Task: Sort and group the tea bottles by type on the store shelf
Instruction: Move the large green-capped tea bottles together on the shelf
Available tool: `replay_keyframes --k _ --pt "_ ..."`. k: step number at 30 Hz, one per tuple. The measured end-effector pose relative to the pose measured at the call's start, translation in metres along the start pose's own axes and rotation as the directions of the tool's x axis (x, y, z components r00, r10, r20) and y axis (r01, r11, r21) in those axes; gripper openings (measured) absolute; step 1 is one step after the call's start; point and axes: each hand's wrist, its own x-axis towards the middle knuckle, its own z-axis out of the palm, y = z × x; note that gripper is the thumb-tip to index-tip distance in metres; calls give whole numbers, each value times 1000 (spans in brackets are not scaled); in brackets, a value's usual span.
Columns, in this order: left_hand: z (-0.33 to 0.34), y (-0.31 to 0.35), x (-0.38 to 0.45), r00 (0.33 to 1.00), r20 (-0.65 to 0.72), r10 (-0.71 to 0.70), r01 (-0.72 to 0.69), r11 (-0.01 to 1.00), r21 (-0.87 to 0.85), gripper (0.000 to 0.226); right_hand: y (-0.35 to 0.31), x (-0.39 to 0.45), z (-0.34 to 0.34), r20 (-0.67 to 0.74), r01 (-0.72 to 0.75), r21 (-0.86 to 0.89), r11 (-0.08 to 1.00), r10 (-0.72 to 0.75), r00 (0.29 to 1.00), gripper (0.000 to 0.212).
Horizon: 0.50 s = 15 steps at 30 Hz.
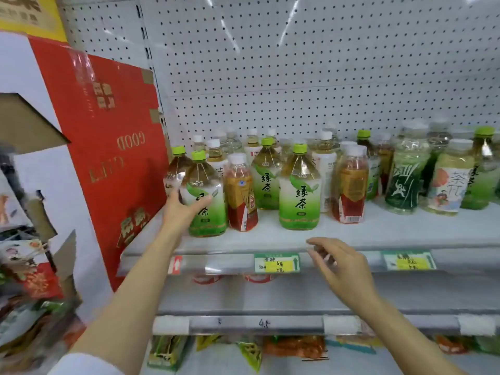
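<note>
The green-capped bottle (299,188) at the front of the shelf carries "绿茶" on its green label, and so does the one behind it (266,175). The red carton (108,147) at the left shows "GOOD" mirrored. A handwritten "4.5" stands on the lower shelf's price strip (263,323); the green price tag (276,263) above is too blurred to read.

Person, head view: two bare forearms, left hand (184,209) and right hand (342,262) ungloved, without rings or watch. White sleeve (81,365) cuff showed at seven o'clock on the left arm; right forearm was uncovered.
</note>
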Motion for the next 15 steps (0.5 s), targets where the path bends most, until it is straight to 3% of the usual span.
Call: replay_keyframes --k 4,6,11,15 --pt "0 -17 13 1000 -25 13 -13 1000 -18 96 2 21 8 -119 -102 8 995 102 988 20" --pt "3 -18 13 999 -39 36 -38 998 -48 86 9 33 13 -120 -181 -26 983 177 977 22" --pt "16 -17 -6 990 -64 124 -130 987 -91 80 21 64 27 -127 -426 47 903 429 895 54" --pt "18 -16 -8 993 -95 71 -94 959 -266 80 29 82 38 -37 -541 170 824 554 832 84"
